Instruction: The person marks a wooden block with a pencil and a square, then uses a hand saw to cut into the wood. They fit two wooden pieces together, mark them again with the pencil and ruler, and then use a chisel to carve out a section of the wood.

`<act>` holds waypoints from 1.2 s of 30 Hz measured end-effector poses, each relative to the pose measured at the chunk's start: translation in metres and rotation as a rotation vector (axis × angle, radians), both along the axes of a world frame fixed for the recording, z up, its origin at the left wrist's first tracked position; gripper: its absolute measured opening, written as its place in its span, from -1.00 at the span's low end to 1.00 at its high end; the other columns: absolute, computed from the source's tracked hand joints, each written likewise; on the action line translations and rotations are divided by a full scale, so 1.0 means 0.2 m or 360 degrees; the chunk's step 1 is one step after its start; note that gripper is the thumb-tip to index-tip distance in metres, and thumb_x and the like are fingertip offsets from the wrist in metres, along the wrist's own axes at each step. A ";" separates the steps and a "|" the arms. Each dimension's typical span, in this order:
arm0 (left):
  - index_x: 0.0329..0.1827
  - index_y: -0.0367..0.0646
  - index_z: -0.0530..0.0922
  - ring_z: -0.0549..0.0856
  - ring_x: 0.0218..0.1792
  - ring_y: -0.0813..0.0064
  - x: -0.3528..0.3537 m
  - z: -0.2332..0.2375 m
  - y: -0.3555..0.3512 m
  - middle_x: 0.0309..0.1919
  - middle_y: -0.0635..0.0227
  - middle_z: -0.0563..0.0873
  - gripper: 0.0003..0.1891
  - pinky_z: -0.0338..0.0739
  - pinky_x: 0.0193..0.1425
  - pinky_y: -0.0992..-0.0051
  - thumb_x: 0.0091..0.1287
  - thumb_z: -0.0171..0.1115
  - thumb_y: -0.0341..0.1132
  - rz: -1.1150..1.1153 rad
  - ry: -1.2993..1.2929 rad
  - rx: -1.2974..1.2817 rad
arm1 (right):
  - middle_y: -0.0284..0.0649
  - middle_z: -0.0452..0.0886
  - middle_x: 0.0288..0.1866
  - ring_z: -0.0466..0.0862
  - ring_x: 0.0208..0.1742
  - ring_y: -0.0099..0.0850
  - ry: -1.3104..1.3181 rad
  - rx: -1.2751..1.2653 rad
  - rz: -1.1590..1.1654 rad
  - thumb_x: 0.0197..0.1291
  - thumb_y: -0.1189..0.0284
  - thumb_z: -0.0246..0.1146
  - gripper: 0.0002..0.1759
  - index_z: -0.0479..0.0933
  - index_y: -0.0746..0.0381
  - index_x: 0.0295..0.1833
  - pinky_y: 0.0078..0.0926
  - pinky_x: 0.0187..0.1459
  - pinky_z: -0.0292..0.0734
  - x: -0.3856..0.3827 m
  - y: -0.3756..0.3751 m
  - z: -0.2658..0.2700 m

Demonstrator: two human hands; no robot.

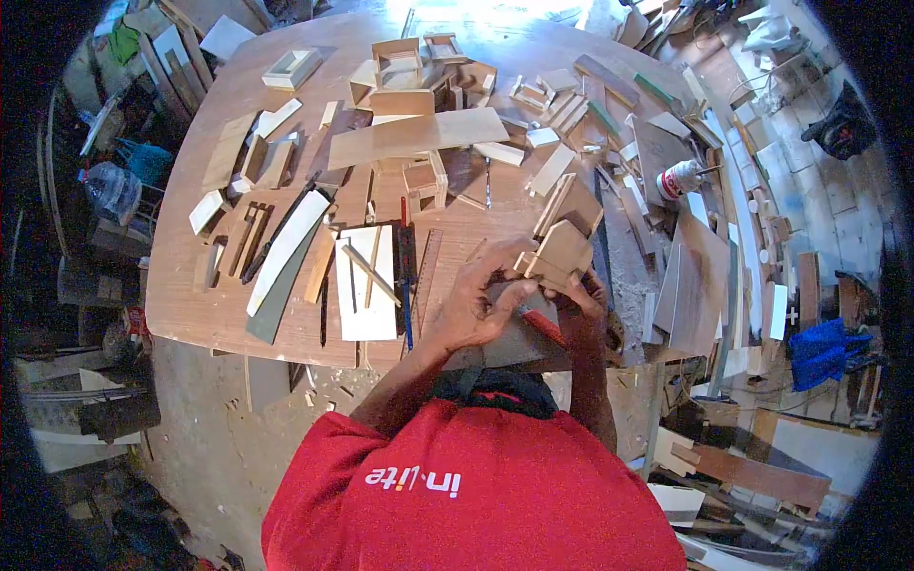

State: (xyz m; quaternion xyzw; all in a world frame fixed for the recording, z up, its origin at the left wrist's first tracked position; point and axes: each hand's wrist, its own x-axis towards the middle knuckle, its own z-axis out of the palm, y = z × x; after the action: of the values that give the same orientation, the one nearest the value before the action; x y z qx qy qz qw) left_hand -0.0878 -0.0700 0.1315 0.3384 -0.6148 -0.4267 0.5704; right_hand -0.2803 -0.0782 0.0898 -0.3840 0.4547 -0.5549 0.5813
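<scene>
Near the right front of the wooden table (286, 324), my left hand (486, 295) pinches the left edge of a small wooden piece (562, 252) with a slanted top. My right hand (586, 300) grips the same piece at its lower right corner. Just beyond it lies another flat wooden piece (574, 205). A red-handled tool (543, 325) rests on the table between my hands. To the left of my left hand are a ruler (428, 271), a blue pen (407, 314) and a white board (354, 324) with thin sticks on it.
Small wooden boxes (395, 62) and a long thin board (419, 136) stand towards the back. Wood strips and a curved white piece (286, 252) lie at the left. A white glue bottle (679, 179) and loose boards (700, 276) are at the right.
</scene>
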 end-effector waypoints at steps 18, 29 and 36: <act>0.19 -0.17 0.52 0.70 -0.14 0.40 0.01 0.05 0.00 -0.11 0.17 0.71 -0.56 0.54 -0.01 0.43 0.30 0.33 -0.19 0.0139 -0.0255 0.0043 | -0.15 0.63 -0.02 0.65 -0.15 -0.41 -0.0166 0.0101 0.0020 0.24 0.30 0.24 -0.53 0.44 0.36 0.17 -0.45 -0.21 0.57 -0.02 0.00 -0.01; 0.17 -0.15 0.54 0.62 -0.29 0.51 0.00 0.03 0.01 -0.26 0.31 0.69 -0.59 0.52 -0.09 0.49 0.28 0.35 -0.26 0.0124 -0.0125 0.0175 | -0.16 0.63 -0.04 0.66 -0.15 -0.42 -0.0236 0.0106 0.0025 0.23 0.29 0.27 -0.50 0.43 0.36 0.19 -0.52 -0.20 0.59 -0.03 0.00 -0.04; 0.20 -0.22 0.49 0.62 -0.22 0.62 -0.03 -0.02 0.02 -0.11 0.29 0.66 -0.57 0.50 -0.14 0.59 0.29 0.34 -0.35 0.0181 -0.0212 0.0126 | -0.16 0.64 -0.05 0.65 -0.17 -0.43 -0.0201 0.0082 0.0017 0.23 0.31 0.27 -0.49 0.42 0.37 0.21 -0.53 -0.23 0.57 -0.02 0.00 -0.01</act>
State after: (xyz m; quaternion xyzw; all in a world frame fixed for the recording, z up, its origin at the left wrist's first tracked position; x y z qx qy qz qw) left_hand -0.0930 -0.0669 0.1275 0.4227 -0.6137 -0.3942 0.5379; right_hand -0.2836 -0.0784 0.0886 -0.3356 0.4290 -0.5631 0.6215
